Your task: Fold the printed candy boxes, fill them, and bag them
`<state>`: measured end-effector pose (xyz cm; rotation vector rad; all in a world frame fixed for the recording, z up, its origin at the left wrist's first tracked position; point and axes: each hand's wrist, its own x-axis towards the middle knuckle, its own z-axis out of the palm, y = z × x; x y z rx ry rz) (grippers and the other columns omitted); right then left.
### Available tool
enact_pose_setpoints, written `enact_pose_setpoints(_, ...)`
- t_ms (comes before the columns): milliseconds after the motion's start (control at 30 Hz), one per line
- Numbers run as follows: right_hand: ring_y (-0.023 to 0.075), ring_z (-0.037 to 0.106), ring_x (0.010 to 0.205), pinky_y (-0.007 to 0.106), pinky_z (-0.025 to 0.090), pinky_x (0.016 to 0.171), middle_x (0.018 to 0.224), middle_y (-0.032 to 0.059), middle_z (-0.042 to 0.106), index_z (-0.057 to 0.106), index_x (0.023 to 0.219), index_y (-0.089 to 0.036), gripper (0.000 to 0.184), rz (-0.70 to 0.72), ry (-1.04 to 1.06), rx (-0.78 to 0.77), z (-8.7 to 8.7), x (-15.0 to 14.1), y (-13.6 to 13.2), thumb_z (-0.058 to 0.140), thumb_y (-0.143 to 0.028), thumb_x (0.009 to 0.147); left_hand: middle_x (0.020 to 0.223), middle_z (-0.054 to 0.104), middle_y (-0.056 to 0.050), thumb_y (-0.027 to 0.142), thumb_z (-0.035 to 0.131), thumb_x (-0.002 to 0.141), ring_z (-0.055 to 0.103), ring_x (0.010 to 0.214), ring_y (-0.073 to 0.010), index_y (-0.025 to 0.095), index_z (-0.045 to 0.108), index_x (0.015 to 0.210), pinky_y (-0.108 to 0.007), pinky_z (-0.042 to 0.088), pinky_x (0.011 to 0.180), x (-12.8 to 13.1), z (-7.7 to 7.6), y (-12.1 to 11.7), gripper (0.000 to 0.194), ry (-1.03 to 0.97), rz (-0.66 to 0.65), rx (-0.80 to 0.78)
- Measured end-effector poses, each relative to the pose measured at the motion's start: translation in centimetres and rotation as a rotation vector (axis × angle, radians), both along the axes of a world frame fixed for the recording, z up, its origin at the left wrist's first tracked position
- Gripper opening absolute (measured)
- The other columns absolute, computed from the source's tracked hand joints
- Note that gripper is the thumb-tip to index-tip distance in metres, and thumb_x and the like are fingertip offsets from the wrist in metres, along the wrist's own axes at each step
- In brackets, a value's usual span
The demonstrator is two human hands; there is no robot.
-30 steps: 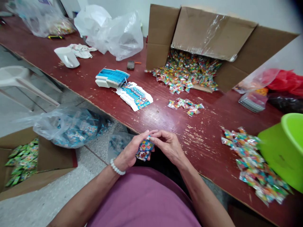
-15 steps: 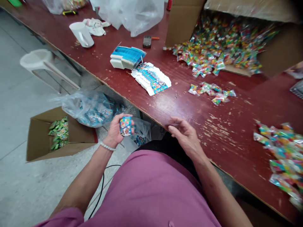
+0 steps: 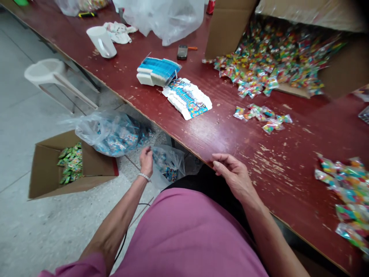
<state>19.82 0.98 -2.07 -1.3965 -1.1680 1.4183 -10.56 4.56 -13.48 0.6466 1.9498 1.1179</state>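
My left hand (image 3: 146,161) reaches down beside my lap to the mouth of a small clear plastic bag (image 3: 170,166) on the floor. Its fingers are curled, seen from the back, and what they hold is hidden. The small colourful packet is out of sight. My right hand (image 3: 234,174) rests at the front edge of the dark red table (image 3: 230,132), fingers loosely bent and apart, holding nothing. Flat printed cards (image 3: 188,101) and a blue stack (image 3: 159,71) lie further back.
A cardboard box (image 3: 227,27) spills wrapped candies (image 3: 276,57); a small candy heap (image 3: 263,116) and a larger one (image 3: 346,188) lie nearer. White mug (image 3: 100,40), phone (image 3: 182,52). On the floor: a full plastic bag (image 3: 112,132), a carton of green packets (image 3: 47,173), a white stool (image 3: 49,73).
Both hands held the colourful packet together at my lap. The left hand then carried it down to the left towards the floor bag; the packet is no longer visible. The right hand stays at the table edge.
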Motion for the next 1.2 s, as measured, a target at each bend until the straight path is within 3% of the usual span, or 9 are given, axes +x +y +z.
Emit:
enact_pose_setpoints(100, 0.0160, 0.060, 0.074, 0.026, 0.049, 0.060, 0.089, 0.0046, 0.072, 0.072, 0.104, -0.020, 0.034, -0.004, -0.003, 0.001, 0.1, -0.3, 0.3, 0.075, -0.047, 0.082, 0.134, 0.059, -0.005, 0.028, 0.056, 0.092, 0.052, 0.126, -0.0208, 0.023, 0.062, 0.125, -0.032, 0.039, 0.108, 0.4, 5.3, 2.7, 0.034, 0.228, -0.064, 0.268)
enact_pose_setpoints(200, 0.0168, 0.060, 0.073, 0.027, 0.049, 0.059, 0.087, 0.0050, 0.072, 0.072, 0.103, -0.020, 0.037, -0.004, 0.002, -0.014, 0.1, -0.5, 0.5, 0.075, -0.049, 0.081, 0.126, 0.064, -0.009, 0.035, 0.054, 0.095, 0.053, 0.121, -0.0244, 0.021, 0.065, 0.123, -0.038, 0.036, 0.110, 3.8, 10.1, 5.6, 0.033, 0.739, -0.442, 0.570)
enact_pose_setpoints(267, 0.0173, 0.061, 0.073, 0.028, 0.050, 0.060, 0.088, 0.0055, 0.072, 0.072, 0.103, -0.020, 0.038, -0.007, 0.027, -0.020, 0.0, -0.4, 0.5, 0.076, -0.050, 0.080, 0.132, 0.061, -0.012, 0.044, 0.055, 0.095, 0.050, 0.123, -0.0294, 0.020, 0.061, 0.131, -0.042, 0.036, 0.107, 6.6, 12.1, 7.8, 0.044, 0.958, -0.632, 0.565)
enact_pose_setpoints(367, 0.0167, 0.060, 0.072, 0.028, 0.051, 0.061, 0.088, 0.0053, 0.072, 0.072, 0.102, -0.019, 0.039, -0.019, 0.077, -0.014, -0.1, -0.2, 0.5, 0.078, -0.050, 0.079, 0.142, 0.052, -0.020, 0.055, 0.058, 0.091, 0.045, 0.125, -0.0393, 0.017, 0.055, 0.138, -0.050, 0.037, 0.100, 9.7, 13.3, 11.2, 0.060, 1.158, -0.781, 0.394)
enact_pose_setpoints(467, 0.0158, 0.060, 0.071, 0.028, 0.051, 0.061, 0.085, 0.0045, 0.071, 0.072, 0.100, -0.019, 0.041, -0.040, 0.116, -0.024, -0.1, -0.2, 0.5, 0.079, -0.051, 0.076, 0.135, 0.053, -0.025, 0.052, 0.060, 0.091, 0.046, 0.122, -0.0429, 0.014, 0.060, 0.127, -0.052, 0.037, 0.096, 10.8, 13.5, 13.8, 0.053, 1.229, -0.834, 0.242)
enact_pose_setpoints(700, 0.0162, 0.061, 0.072, 0.027, 0.051, 0.060, 0.087, 0.0049, 0.071, 0.072, 0.100, -0.018, 0.040, -0.051, 0.155, -0.018, 0.0, -0.3, 0.6, 0.079, -0.050, 0.076, 0.128, 0.056, -0.025, 0.047, 0.068, 0.086, 0.049, 0.118, -0.0428, 0.011, 0.058, 0.118, -0.049, 0.039, 0.095, 10.6, 13.8, 15.3, 0.049, 1.251, -0.757, 0.225)
enact_pose_setpoints(900, 0.0134, 0.060, 0.068, 0.024, 0.050, 0.055, 0.091, 0.0040, 0.069, 0.067, 0.108, -0.019, 0.051, -0.135, 0.321, -0.071, 0.3, -0.4, 1.1, 0.084, -0.049, 0.071, 0.086, 0.065, -0.005, 0.035, 0.065, 0.087, 0.061, 0.085, -0.0249, 0.021, 0.057, 0.094, -0.032, 0.043, 0.075, 10.9, 14.0, 11.8, 0.018, 0.795, -0.678, 0.370)
enact_pose_setpoints(1033, 0.0154, 0.065, 0.077, 0.024, 0.052, 0.057, 0.114, 0.0067, 0.069, 0.056, 0.125, -0.025, 0.063, -0.285, 0.429, -0.032, 0.9, -0.9, 1.4, 0.083, -0.049, 0.073, 0.072, 0.056, 0.004, 0.039, 0.078, 0.076, 0.054, 0.067, -0.0131, 0.021, 0.051, 0.078, -0.023, 0.039, 0.062, 11.5, 14.4, 5.4, 0.032, 0.125, -0.815, 0.402)
enact_pose_setpoints(1200, 0.0158, 0.061, 0.066, 0.026, 0.051, 0.057, 0.083, 0.0006, 0.069, 0.063, 0.106, -0.023, 0.036, -0.178, 0.312, 0.090, 2.0, -0.5, 1.1, 0.072, -0.050, 0.085, 0.096, 0.071, -0.006, 0.039, 0.082, 0.073, 0.067, 0.078, -0.0170, 0.017, 0.065, 0.105, -0.027, 0.049, 0.072, 12.3, 14.9, -0.2, 0.042, -0.713, -1.116, -0.050)
